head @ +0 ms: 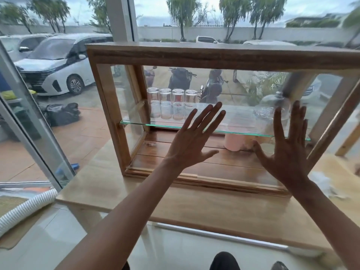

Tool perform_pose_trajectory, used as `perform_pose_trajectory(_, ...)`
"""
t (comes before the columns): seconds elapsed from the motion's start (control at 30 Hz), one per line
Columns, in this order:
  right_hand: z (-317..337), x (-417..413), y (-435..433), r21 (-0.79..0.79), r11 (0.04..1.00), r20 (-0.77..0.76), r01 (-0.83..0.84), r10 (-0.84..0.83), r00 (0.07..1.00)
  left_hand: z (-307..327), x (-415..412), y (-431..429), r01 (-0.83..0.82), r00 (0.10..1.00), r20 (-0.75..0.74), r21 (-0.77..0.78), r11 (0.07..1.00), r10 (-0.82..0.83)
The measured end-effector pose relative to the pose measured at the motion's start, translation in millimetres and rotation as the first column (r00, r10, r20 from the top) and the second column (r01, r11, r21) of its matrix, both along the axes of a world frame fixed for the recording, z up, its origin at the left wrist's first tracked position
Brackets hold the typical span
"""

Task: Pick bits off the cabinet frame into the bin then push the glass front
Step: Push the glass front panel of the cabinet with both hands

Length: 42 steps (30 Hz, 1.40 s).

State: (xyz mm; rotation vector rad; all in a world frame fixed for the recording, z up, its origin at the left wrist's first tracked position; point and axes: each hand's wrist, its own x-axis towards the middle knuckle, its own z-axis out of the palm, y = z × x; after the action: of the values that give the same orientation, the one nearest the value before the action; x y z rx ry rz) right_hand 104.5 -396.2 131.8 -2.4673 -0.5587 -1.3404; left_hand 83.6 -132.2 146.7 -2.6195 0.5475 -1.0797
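A wooden display cabinet (204, 57) with glass sides stands on a pale wooden counter (109, 184). My left hand (192, 141) and my right hand (288, 151) are both flat and spread, palms toward the glass front (233, 90) of the cabinet, fingers up. Neither hand holds anything. Inside, a glass shelf (155, 124) carries several upturned drinking glasses (171, 103). A pink cup (232, 142) stands on the cabinet floor under the shelf. No bin is in view.
A big window behind the cabinet looks onto parked cars and scooters. A white ribbed hose (25, 209) lies at the lower left on the floor. White crumpled material (321, 182) lies on the counter at the right. A glass dome (272, 106) sits on the shelf's right.
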Motion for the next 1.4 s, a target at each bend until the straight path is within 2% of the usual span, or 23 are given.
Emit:
perform_pose_trajectory(0.23, 2.1, -2.0, 34.3, 0.006, 0.995, 0.0, -0.096, 0.096, 0.995, 1.7, -8.8, 33.9, -0.04, 0.999, 0.022, -0.012, 0.999, 0.041)
perform_pose_trajectory(0.33, 4.4, -3.5, 40.1, 0.02, 0.99, 0.053, -0.143, 0.142, 0.989, 2.9, -12.4, 46.9, -0.049, 0.998, 0.032, -0.014, 0.999, 0.05)
perform_pose_trajectory(0.5, 10.6, -0.1, 24.1, 0.174, 0.98, 0.127, -0.098, 0.076, 0.989, 5.2, -11.8, 63.2, -0.055, 0.998, 0.018, 0.021, 0.998, 0.054)
perform_pose_trajectory(0.57, 11.3, 1.3, 16.8, 0.191, 0.978, 0.135, -0.081, 0.055, 0.989, 6.0, -11.4, 67.3, -0.056, 0.998, 0.015, 0.034, 0.998, 0.055)
perform_pose_trajectory(1.13, 12.8, -4.0, 59.1, 0.185, 0.967, 0.028, -0.177, 0.174, 0.984, 6.0, -23.4, 110.5, -0.126, 0.991, 0.049, 0.011, 0.992, 0.125)
perform_pose_trajectory(1.4, 13.6, -6.2, 79.0, 0.151, 0.969, 0.008, -0.198, 0.199, 0.98, 5.5, -28.3, 126.7, -0.112, 0.993, 0.038, -0.06, 0.992, 0.115)
